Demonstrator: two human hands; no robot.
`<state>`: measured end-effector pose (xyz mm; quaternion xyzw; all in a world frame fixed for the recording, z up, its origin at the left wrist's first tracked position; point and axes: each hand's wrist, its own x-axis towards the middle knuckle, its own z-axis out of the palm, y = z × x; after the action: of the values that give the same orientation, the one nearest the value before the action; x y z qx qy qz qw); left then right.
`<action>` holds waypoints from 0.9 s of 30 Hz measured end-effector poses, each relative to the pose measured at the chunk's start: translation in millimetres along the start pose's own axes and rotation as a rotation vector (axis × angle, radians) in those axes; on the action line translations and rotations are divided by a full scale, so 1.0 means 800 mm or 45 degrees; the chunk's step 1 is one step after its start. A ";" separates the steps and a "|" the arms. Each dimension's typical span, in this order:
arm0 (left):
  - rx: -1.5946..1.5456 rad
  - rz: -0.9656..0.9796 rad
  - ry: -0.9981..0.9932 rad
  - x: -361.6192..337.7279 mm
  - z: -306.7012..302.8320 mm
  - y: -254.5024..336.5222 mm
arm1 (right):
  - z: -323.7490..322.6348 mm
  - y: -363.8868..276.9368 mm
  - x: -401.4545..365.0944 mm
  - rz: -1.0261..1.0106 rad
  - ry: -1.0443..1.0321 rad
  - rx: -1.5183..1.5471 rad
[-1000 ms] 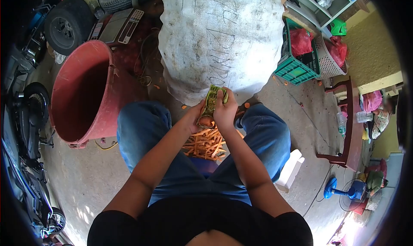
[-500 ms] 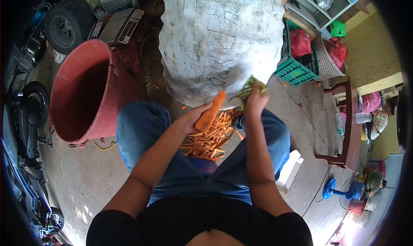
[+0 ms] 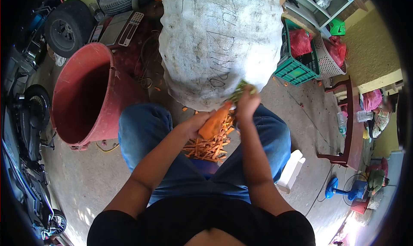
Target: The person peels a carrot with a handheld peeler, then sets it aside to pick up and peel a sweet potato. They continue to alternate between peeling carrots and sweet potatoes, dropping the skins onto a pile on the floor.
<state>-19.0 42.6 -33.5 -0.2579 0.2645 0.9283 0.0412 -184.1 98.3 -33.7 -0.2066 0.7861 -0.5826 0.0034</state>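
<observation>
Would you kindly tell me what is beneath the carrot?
Beneath the carrot in the left hand is a heap of orange strips, with a purple surface at its near edge. The carrot covers part of the heap; what lies under the strips cannot be seen.

The left forearm (image 3: 161, 153) slants far and right, ending in the left hand (image 3: 197, 124), curled in a grip. The right forearm (image 3: 252, 153) runs almost straight far; the right hand (image 3: 248, 105), blurred, is clenched slightly farther off.
</observation>
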 end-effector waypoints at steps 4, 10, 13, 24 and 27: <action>0.315 -0.165 -0.203 -0.025 0.020 0.004 | -0.034 0.050 0.071 0.201 0.372 -0.095; -0.089 0.054 0.141 0.008 -0.004 0.009 | -0.014 -0.028 -0.017 0.181 -0.161 0.195; -0.143 0.168 0.086 0.018 -0.013 0.002 | 0.009 -0.043 -0.057 -0.099 -0.290 0.145; 0.355 -0.033 0.097 -0.021 0.017 0.003 | -0.011 -0.022 0.017 0.094 0.086 -0.013; 0.506 -0.149 -0.118 -0.035 0.020 0.006 | -0.043 0.022 0.075 0.099 0.392 -0.058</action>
<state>-2.8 48.7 -5.5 -0.2167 0.4249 0.8648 0.1571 -252.8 113.9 -24.5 -0.0841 0.7976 -0.5889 -0.0993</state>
